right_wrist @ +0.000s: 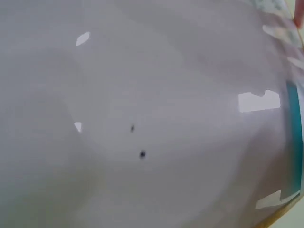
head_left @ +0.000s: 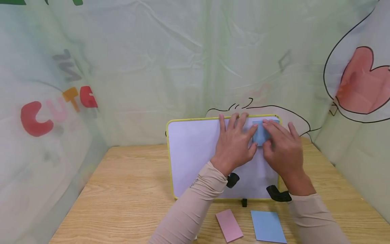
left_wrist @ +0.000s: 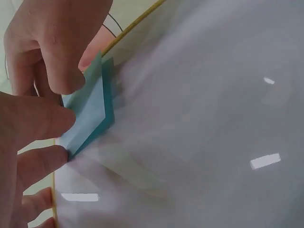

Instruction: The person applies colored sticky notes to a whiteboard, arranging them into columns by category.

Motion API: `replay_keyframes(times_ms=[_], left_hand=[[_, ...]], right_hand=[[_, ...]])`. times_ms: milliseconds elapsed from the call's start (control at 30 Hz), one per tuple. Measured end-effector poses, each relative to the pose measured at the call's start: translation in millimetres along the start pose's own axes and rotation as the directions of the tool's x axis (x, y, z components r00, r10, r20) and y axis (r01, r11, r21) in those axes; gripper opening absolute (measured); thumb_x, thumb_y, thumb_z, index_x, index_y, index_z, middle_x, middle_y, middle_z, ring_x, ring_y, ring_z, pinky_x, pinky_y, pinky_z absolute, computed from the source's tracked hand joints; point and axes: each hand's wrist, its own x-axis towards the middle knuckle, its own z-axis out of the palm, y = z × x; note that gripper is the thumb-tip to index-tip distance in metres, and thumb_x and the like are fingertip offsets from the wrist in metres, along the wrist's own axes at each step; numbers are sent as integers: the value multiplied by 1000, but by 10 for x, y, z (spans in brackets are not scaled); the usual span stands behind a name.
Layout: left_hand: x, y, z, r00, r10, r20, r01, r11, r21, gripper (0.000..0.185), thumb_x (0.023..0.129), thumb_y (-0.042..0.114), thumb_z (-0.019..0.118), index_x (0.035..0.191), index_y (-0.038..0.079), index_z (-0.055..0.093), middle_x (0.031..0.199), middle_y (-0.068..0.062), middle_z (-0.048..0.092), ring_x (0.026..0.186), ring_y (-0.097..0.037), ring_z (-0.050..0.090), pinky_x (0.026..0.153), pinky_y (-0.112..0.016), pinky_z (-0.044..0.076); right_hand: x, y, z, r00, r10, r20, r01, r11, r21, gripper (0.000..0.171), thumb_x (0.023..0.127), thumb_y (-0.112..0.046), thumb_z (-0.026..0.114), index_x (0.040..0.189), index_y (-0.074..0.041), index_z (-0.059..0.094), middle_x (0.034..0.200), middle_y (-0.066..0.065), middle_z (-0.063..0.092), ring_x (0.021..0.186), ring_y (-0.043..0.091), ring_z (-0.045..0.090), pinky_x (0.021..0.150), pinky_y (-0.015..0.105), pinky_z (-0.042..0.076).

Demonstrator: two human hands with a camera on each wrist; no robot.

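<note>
A: Blue note (head_left: 260, 134) sits at the whiteboard's (head_left: 195, 152) top right corner; left hand (head_left: 234, 144) lies flat beside it, right hand (head_left: 281, 149) pinches it.
B: Left wrist view?
A: The fingers (left_wrist: 35, 121) press the note (left_wrist: 90, 111), its top edge curling off, not yet flat.
B: Right wrist?
A: Only board (right_wrist: 142, 118). Pink (head_left: 229, 225) and blue (head_left: 268, 226) pads wait at the table's (head_left: 122, 196) near edge. The curtain reads "CUTE" (head_left: 58, 112).

Wooden table (head_left: 128, 189), light grain, filling the lower frame. Pale green cloth backdrop (head_left: 146, 61), creased, across the upper frame; coloured letters (head_left: 58, 110) at left, red heart (head_left: 362, 84) at upper right. Even, soft light.
</note>
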Motion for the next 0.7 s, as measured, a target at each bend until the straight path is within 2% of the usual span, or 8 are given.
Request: replay_keyframes(times_ms=[233, 500, 700], left_hand=[[3, -7, -20, 999, 1, 40, -1, 1000, -1, 44, 93, 47, 57, 134, 33, 65, 150, -7, 44, 137, -29, 37, 112, -66, 17], [6, -15, -24, 998, -4, 70, 2, 1000, 29, 48, 94, 49, 56, 139, 33, 61, 152, -6, 41, 139, -29, 34, 113, -65, 16], [-3, -19, -13, 998, 10, 68, -13, 999, 47, 48, 94, 49, 57, 140, 33, 60, 153, -6, 40, 139, -28, 34, 113, -64, 17]], right_hand=[[-13, 77, -31, 1000, 7, -11, -8, 999, -45, 44, 86, -6, 49, 125, 4, 66, 123, 21, 66, 111, 40, 65, 114, 60, 22], [9, 102, -38, 998, -4, -67, 0, 999, -51, 41, 87, -4, 47, 121, 6, 68, 119, 22, 68, 107, 42, 66, 114, 63, 19], [-6, 110, -76, 998, 46, -43, -50, 994, -97, 41, 86, -4, 50, 123, 4, 68, 116, 24, 68, 111, 45, 63, 113, 63, 21]])
